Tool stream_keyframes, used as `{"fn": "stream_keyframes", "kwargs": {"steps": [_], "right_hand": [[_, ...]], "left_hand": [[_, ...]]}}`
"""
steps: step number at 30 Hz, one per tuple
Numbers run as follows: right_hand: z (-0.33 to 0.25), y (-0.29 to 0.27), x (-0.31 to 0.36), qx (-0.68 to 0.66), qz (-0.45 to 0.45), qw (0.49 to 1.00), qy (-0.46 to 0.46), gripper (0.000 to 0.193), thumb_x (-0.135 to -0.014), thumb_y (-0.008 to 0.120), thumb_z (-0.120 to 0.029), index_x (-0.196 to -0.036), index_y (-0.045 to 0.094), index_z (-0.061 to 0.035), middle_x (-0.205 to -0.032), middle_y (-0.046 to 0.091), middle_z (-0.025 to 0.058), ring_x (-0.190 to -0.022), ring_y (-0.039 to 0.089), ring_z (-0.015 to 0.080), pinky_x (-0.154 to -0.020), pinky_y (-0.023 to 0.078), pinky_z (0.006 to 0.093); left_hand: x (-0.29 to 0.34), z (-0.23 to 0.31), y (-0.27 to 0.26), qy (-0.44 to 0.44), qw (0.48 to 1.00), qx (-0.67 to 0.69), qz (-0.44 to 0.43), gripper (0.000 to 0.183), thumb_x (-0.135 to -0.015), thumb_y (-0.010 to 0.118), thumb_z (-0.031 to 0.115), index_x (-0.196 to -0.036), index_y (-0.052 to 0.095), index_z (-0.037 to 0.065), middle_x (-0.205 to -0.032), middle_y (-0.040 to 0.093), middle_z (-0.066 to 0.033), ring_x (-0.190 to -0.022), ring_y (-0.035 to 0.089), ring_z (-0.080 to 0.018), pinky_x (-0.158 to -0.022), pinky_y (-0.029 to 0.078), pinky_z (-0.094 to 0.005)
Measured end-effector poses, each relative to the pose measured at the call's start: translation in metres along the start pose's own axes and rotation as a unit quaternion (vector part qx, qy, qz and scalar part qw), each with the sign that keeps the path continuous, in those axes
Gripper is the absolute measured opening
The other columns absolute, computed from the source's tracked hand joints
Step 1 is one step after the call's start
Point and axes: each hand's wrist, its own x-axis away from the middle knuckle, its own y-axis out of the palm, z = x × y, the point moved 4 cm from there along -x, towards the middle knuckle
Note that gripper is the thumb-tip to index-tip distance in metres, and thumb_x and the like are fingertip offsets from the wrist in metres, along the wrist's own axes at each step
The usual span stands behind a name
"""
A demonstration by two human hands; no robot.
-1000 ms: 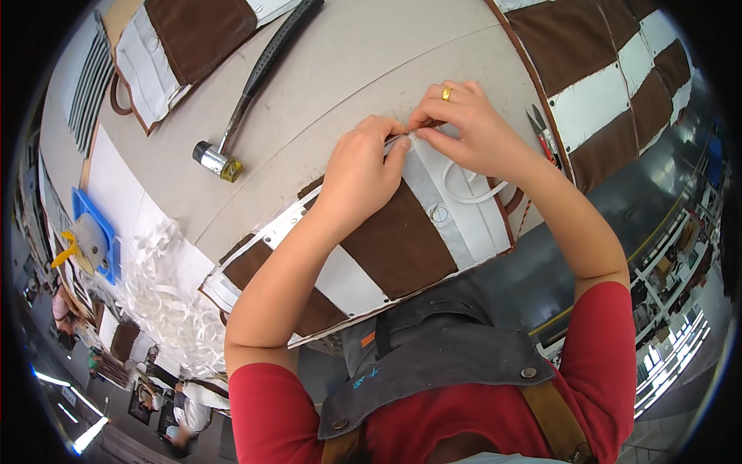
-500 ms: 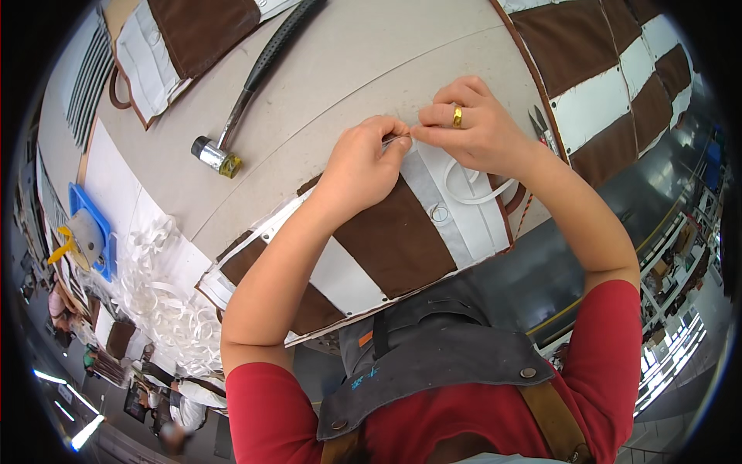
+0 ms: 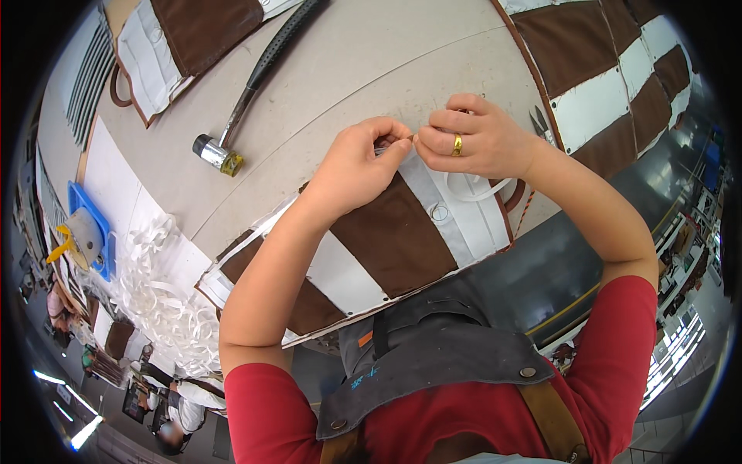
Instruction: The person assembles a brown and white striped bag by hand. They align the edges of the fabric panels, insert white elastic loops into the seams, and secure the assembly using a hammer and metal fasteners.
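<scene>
A panel (image 3: 394, 240) of brown and white bands lies at the table's near edge, with a white strip along its far edge. My left hand (image 3: 363, 166) is closed, thumb and forefinger pinching at that far edge. Just right of it, my right hand (image 3: 479, 143), a gold ring on one finger, is closed in a pinch; whatever its fingertips hold is too small or hidden to tell. The two sets of fingertips nearly touch. Below my right hand a narrow white strip (image 3: 506, 185) curls in a loop over the panel's right end; where it starts is hidden.
A mallet (image 3: 239, 116) with a black grip lies beyond my left hand. White strips (image 3: 174, 317) are heaped at left, near a blue tray (image 3: 108, 240). Scissors (image 3: 541, 124) lie beside another brown and white panel (image 3: 587, 100) at right. A similar piece (image 3: 205, 35) is at far left.
My right hand has shifted slightly nearer and to the right, its elbow swinging outward. The white loop under it sits partly covered now. My left hand has barely moved.
</scene>
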Motion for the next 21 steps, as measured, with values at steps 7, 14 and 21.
{"fn": "stream_keyframes", "kwargs": {"steps": [7,14,21], "right_hand": [[0.007,-0.01,0.009,-0.125,0.022,0.97,0.206,0.021,-0.074,0.068,-0.008,-0.094,0.062,-0.0145,-0.097,0.055,-0.0007,-0.094,0.049,0.0175,-0.085,0.037,0.0329],[0.015,0.002,0.011,-0.184,-0.001,0.94,0.287,0.021,-0.077,0.067,-0.008,-0.097,0.061,-0.011,-0.097,0.056,-0.0004,-0.095,0.051,0.02,-0.082,0.036,0.036],[0.013,0.013,0.013,-0.173,-0.021,0.946,0.273,0.02,-0.078,0.066,-0.005,-0.098,0.063,-0.0083,-0.095,0.059,0.0012,-0.091,0.053,0.021,-0.083,0.039,0.0342]], "left_hand": [[0.0,0.002,0.003,0.078,0.992,-0.064,0.079,0.017,-0.085,0.056,0.013,-0.089,0.062,-0.003,-0.083,0.063,-0.0165,-0.069,0.058,-0.0253,-0.067,0.046,-0.0332],[-0.005,0.001,0.006,0.141,0.965,-0.186,0.122,0.013,-0.083,0.058,0.009,-0.089,0.063,-0.002,-0.082,0.063,-0.015,-0.076,0.059,-0.0257,-0.066,0.045,-0.0322],[-0.005,-0.002,0.014,0.196,0.909,-0.303,0.211,0.006,-0.08,0.061,0.007,-0.085,0.061,0.004,-0.079,0.061,-0.0076,-0.072,0.053,-0.0234,-0.072,0.035,-0.0355]]}}
